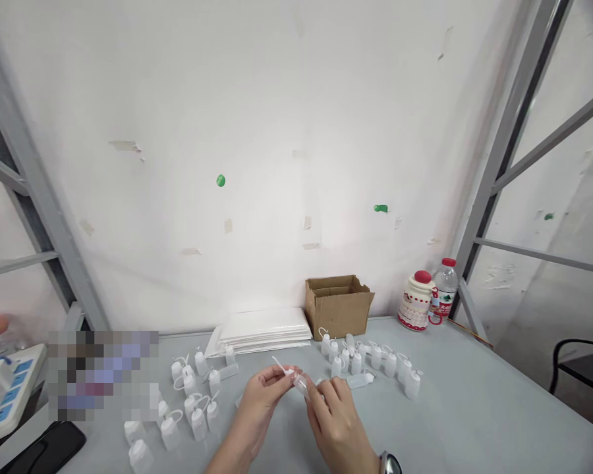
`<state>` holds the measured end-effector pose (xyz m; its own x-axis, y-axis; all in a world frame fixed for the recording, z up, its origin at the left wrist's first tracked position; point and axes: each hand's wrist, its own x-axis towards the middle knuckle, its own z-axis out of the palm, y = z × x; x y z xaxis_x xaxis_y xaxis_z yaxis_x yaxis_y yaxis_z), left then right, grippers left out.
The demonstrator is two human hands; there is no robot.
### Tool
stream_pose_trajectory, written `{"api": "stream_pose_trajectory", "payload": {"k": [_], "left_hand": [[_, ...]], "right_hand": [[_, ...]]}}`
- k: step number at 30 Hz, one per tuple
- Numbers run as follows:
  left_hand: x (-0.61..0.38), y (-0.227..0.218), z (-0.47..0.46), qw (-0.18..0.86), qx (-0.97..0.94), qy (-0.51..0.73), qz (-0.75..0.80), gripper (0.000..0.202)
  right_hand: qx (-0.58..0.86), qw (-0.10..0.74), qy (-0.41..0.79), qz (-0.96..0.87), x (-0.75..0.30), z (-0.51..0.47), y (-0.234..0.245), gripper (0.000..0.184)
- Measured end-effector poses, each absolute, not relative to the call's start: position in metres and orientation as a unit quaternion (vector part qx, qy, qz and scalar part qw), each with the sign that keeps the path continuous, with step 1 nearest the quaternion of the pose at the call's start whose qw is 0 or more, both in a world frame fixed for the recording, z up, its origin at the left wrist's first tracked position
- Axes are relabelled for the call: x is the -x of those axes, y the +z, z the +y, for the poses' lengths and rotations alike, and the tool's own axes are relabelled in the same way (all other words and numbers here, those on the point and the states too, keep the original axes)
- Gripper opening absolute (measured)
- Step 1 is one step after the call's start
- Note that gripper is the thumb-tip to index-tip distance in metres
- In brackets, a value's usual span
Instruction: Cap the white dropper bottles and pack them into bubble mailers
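Small bottle (300, 384) at lower centre was clamped by fingers of my left hand (259, 405) and right hand (333, 421); left cluster (192, 401) and right cluster (370, 359) of like bottles stood by, completion indeterminable.

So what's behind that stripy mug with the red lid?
Behind the stripy red-lidded mug stands a clear plastic water bottle with a red cap. The mug hides the bottle's lower left side.

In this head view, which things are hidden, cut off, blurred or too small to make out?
All in the head view.
Small bottle: partly covered by left hand and right hand.
Pixelated patch: blurred, contents unreadable.
Cardboard box: its walls hide the inside.
Black device: cut by the bottom edge.
Water bottle: label too small to read.
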<state>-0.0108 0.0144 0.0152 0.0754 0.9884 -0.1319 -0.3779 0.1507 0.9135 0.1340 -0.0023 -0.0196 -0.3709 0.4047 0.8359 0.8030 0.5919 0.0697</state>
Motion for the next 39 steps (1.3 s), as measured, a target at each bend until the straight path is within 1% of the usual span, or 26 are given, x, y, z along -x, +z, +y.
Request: {"api": "stream_pose_trajectory", "payload": {"k": [5, 9, 14, 16, 19, 23, 25, 28, 33, 36, 39], "left_hand": [[0.011, 0.016, 0.014, 0.626, -0.380, 0.536, 0.420, 0.027], [0.013, 0.016, 0.013, 0.644, -0.368, 0.533, 0.407, 0.024], [0.015, 0.019, 0.013, 0.657, -0.359, 0.533, 0.394, 0.027], [0.016, 0.020, 0.013, 0.661, -0.362, 0.531, 0.388, 0.030], [0.017, 0.023, 0.014, 0.657, -0.379, 0.528, 0.382, 0.037], [0.018, 0.023, 0.016, 0.615, -0.415, 0.529, 0.411, 0.042], [0.019, 0.021, 0.017, 0.589, -0.430, 0.527, 0.437, 0.040], [0.019, 0.018, 0.019, 0.561, -0.435, 0.525, 0.468, 0.034], [0.016, 0.008, 0.019, 0.604, -0.390, 0.540, 0.438, 0.037], [0.014, 0.004, 0.020, 0.625, -0.374, 0.540, 0.422, 0.037], [0.015, 0.001, 0.021, 0.615, -0.393, 0.534, 0.428, 0.038]], "right_hand": [[0.395, 0.413, -0.230, -0.787, -0.133, -0.004, -0.017, 0.028], [0.410, 0.440, -0.150, -0.785, -0.134, -0.002, -0.014, 0.025], [0.410, 0.473, -0.096, -0.774, -0.136, 0.001, -0.018, 0.023], [0.419, 0.486, -0.045, -0.766, -0.136, 0.001, -0.019, 0.021], [0.439, 0.495, 0.073, -0.746, -0.136, 0.001, -0.017, 0.017], [0.459, 0.504, 0.185, -0.708, -0.135, 0.002, -0.011, 0.016], [0.461, 0.504, 0.209, -0.700, -0.134, 0.002, -0.010, 0.018], [0.450, 0.501, 0.210, -0.709, -0.133, 0.000, -0.013, 0.017], [0.445, 0.519, 0.192, -0.704, -0.132, -0.002, -0.020, 0.014], [0.457, 0.524, 0.245, -0.676, -0.132, -0.001, -0.019, 0.015], [0.465, 0.532, 0.347, -0.616, -0.131, 0.002, -0.016, 0.021]]}}
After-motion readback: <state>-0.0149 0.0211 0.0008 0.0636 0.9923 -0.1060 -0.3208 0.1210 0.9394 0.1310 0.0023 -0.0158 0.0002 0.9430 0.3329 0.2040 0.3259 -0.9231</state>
